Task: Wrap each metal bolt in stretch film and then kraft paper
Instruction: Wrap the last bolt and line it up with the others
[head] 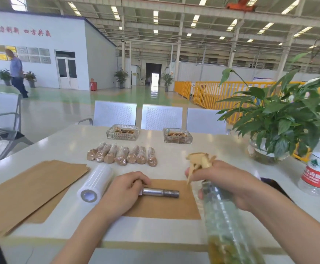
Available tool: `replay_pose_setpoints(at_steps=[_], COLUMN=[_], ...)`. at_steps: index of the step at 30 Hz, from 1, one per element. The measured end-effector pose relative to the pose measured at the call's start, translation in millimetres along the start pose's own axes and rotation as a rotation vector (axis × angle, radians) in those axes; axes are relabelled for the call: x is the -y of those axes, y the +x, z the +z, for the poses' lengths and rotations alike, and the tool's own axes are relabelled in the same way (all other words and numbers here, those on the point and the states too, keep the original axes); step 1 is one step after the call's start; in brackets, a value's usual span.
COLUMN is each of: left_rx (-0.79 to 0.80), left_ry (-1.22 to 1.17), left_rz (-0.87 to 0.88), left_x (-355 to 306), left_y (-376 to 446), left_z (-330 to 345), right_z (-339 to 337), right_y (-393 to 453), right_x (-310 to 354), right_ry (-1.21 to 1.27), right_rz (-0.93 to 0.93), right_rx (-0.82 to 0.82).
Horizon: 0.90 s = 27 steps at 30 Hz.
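Nearest the counter's [174, 231] front edge, the right hand [226, 185] gripped a spray bottle [224, 221]; the left hand [124, 191] pinched the metal bolt's [162, 193] head on a kraft paper sheet [164, 206].

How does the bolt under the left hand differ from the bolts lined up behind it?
The bolt is bare shiny metal; the row of bolts is wrapped in brown paper and film. It lies crosswise on a kraft sheet, held by the left hand; the row rests untouched on the table. All lie flat.
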State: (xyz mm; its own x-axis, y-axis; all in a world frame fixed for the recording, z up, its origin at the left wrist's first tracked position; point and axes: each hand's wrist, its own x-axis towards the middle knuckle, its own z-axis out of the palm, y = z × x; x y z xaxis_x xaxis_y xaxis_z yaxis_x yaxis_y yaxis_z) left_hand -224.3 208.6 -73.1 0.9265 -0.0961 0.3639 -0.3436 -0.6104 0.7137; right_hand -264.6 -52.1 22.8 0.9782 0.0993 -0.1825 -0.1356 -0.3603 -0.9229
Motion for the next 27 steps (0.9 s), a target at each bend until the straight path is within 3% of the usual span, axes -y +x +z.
replay_pose_setpoints(at_steps=[2, 4, 9, 23, 27], left_rx=[-0.041, -0.063, -0.07, -0.065, -0.058], left_ry=[0.002, 0.002, 0.026, 0.06, 0.063], left_rz=[-0.04, -0.064, -0.052, -0.006, 0.002], left_x=[1, 2, 2, -3, -2], left_y=[1, 1, -2, -6, -4], left_z=[0, 0, 1, 1, 1], right_z=[25, 45, 67, 84, 88], right_y=[-12, -15, -14, -14, -18], right_x=[1, 4, 3, 20, 10], right_ry=[-0.082, -0.163, -0.393, -0.569, -0.412], right_rz=[0.119, 0.171, 0.191, 0.234, 0.205], right_rx=[0.167, 0.213, 0.098, 0.12, 0.061])
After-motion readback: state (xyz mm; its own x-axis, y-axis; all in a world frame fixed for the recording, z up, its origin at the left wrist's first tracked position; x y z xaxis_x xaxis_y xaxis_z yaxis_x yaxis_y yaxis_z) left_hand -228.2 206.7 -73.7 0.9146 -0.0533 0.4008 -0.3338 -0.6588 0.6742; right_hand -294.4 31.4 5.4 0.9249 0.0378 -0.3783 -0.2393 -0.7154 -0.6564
